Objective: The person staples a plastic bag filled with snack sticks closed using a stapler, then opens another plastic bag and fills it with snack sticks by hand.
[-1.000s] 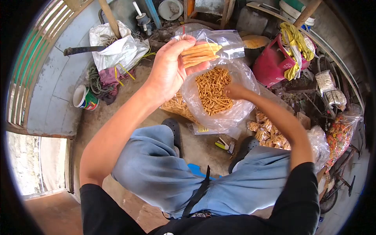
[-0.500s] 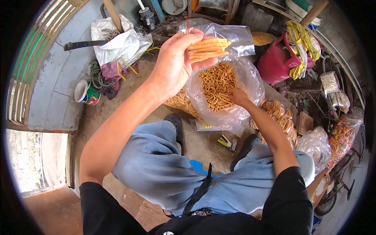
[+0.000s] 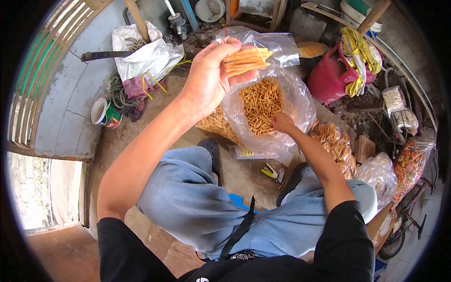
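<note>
My left hand [image 3: 213,70] is closed on a small clear plastic bag [image 3: 284,49], held up in front of me. Inside that bag lie several long, flat yellow-brown snack sticks [image 3: 245,61]. Below it stands a large clear plastic bag [image 3: 303,101], its mouth wide, full of short brown snack sticks [image 3: 260,103]. My right hand [image 3: 282,122] reaches over the near right side of this large bag, at the edge of the heap. Its fingers are curled together, and whatever is between them is hidden.
Another bag of snack sticks [image 3: 217,124] lies to the left, and more bagged sticks [image 3: 336,143] to the right. A green-handled tool [image 3: 269,171] lies on the floor by my shoe. A red gas cylinder [image 3: 329,77] stands at the back right, a small bucket [image 3: 105,113] at left.
My right hand has shifted slightly left and down at the heap of sticks. My left hand still holds the small bag, almost in place. The view has shifted a little.
</note>
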Demonstrator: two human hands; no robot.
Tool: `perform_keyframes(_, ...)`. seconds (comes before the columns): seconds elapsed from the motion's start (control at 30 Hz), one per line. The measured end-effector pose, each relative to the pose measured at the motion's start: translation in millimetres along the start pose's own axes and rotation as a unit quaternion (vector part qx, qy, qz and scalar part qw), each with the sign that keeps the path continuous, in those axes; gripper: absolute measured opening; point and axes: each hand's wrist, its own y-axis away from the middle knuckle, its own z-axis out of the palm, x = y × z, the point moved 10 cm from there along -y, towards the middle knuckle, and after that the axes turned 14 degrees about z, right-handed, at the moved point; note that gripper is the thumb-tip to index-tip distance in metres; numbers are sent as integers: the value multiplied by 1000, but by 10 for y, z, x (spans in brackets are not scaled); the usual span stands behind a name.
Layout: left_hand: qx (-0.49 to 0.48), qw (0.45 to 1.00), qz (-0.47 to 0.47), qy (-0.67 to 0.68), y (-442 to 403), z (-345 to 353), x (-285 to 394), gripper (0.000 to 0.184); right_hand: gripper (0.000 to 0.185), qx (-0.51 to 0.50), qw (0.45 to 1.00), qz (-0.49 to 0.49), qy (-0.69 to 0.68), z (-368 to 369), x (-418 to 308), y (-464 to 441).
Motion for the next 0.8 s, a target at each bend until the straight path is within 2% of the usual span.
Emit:
perform_keyframes(0.13,-4,1000,7,-5,5,25,39,14,25,35,999,-26,18,-47,-76,63)
perform_keyframes(0.23,1,1000,7,-5,4,0,37,15,27,45,999,-7,10,-267,-103,107)
perform_keyframes(0.3,2,1000,6,0,5,-2,28,15,26,58,996,-41,-60,-558,-205,72)
perform_keyframes(0.33,6,1000,2,-1,7,-9,21,15,24,91,991,-73,-65,-797,-330,97)
perform_keyframes(0.53,14,1000,-8,8,8,30,0,18,25,107,982,-82,-130,-2499,-744,752)
perform_keyframes(0.57,9,1000,-9,10,12,57,-1,19,25,143,969,-134,-148,-2804,-840,966)
perform_keyframes(0.63,5,1000,-9,11,13,83,-3,19,23,149,949,-97,-259,-3252,-785,1285)
perform_keyframes(0.67,3,1000,-12,8,22,95,-11,20,22,170,930,-107,-308,-3456,-791,1511)
perform_keyframes(0.73,7,1000,-11,3,41,124,-7,20,23,214,927,-78,-299,-3742,-879,2039)
perform_keyframes(0.8,10,1000,-14,-4,55,131,-17,20,23,197,913,-111,-341,-3771,-933,2337)
